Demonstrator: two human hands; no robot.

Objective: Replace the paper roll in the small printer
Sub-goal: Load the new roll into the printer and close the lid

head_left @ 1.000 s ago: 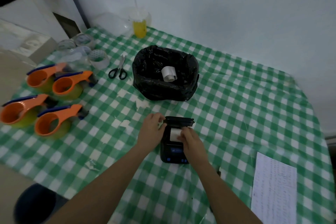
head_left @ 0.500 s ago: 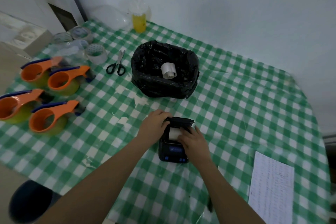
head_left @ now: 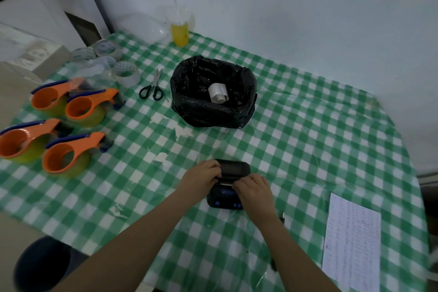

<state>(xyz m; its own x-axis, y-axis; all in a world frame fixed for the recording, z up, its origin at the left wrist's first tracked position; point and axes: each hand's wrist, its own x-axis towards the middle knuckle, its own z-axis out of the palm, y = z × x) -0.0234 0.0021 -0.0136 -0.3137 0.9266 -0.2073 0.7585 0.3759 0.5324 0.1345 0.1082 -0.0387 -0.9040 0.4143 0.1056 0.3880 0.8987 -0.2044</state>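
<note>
Near the front edge of the green-and-white checked tablecloth [head_left: 308,140], the small black printer [head_left: 228,182] is lying flat with both hands resting on it. The left hand [head_left: 201,176] is curling its fingers over the printer's upper left corner, gripping the edge of the lid [head_left: 233,167], which is sitting almost flat on the body. The right hand [head_left: 254,192] is lying across the printer's right side, fingers bent down and pressing where the lid meets the lower panel; a thin strip of white paper [head_left: 225,183] is showing in the slot between the two hands. Below that, the blue-lit panel with its small buttons is peeking out between the wrists. Behind the printer, well apart from it, a bin lined with a black bag [head_left: 213,92] is standing, and a white paper roll [head_left: 218,92] is lying inside it. Left of the bin, black-handled scissors [head_left: 151,86] are lying closed on the cloth. Further left, four orange tape dispensers [head_left: 68,133] are sitting in a loose cluster, with several rolls of clear tape [head_left: 106,59] behind them. A cup of yellow drink [head_left: 180,31] with a straw is standing by the wall. On the right, a printed sheet [head_left: 350,244] is lying near the table's edge.
</note>
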